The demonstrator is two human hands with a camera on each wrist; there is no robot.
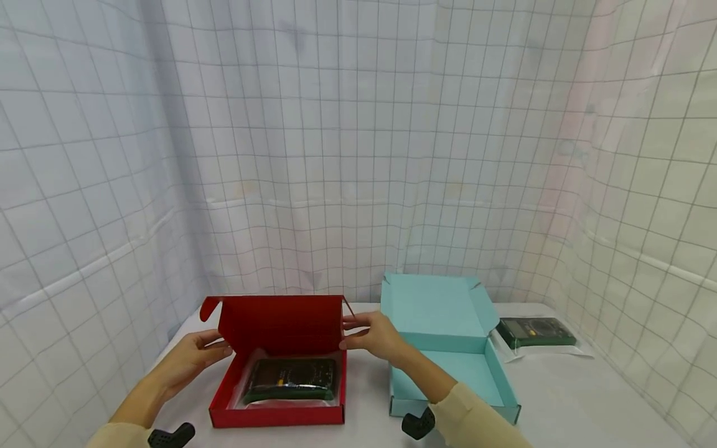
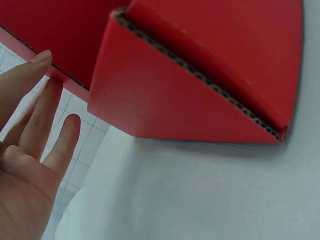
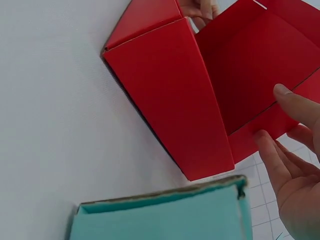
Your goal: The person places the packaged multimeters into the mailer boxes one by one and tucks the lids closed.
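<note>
A red cardboard box [image 1: 277, 417] sits on the table with its lid [image 1: 280, 323] raised. Inside lies a dark multimeter [image 1: 291, 378] with a green edge, wrapped in a clear plastic bag. My left hand [image 1: 193, 359] pinches the lid's left side flap, thumb on one face and fingertips on the other, as the left wrist view shows. On the opposite side, my right hand [image 1: 372, 336] has the right side flap [image 3: 265, 127] between thumb and fingers.
A light teal box [image 1: 454, 407] stands open to the right, close beside the red one. Beyond it, a second bagged multimeter [image 1: 534, 331] rests on the white table [image 1: 588, 398]. White gridded curtains [image 1: 347, 155] enclose the back and sides.
</note>
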